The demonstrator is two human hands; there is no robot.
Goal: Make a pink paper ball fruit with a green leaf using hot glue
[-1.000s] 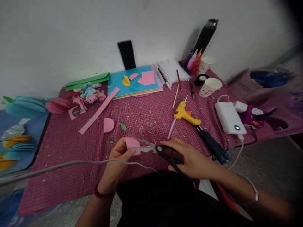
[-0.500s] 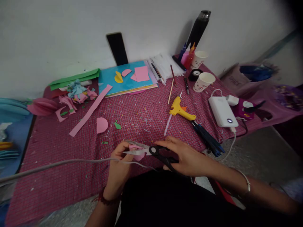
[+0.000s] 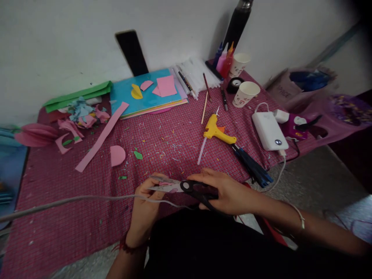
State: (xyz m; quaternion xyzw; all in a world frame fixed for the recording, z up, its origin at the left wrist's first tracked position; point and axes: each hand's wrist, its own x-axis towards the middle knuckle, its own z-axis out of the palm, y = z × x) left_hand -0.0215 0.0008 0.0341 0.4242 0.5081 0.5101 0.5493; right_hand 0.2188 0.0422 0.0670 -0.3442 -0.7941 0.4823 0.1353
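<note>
My right hand (image 3: 222, 190) is closed around the black handles of a pair of scissors (image 3: 186, 186). Their blades point left and stand a little apart, with pink paper (image 3: 166, 183) between them. My left hand (image 3: 147, 199) pinches that paper by the blade tips; fingers and blades hide most of its shape. A grey cable (image 3: 101, 197) passes in front of my left hand. On the table beyond lie a pink half-round paper piece (image 3: 117, 156), a long pink paper strip (image 3: 102, 136) and a small green paper scrap (image 3: 138, 155).
A yellow glue gun (image 3: 216, 131) lies ahead of my right hand, its stick pointing toward me. Right of it are a white power bank (image 3: 269, 131) and a paper cup (image 3: 246, 94). Blue paper sheets (image 3: 122, 91) and crumpled scraps (image 3: 83, 112) lie at the back left.
The whole view has shifted, so the table things sit farther left and slightly higher. The scissors stay at the pink paper, which now shows less between the blades.
</note>
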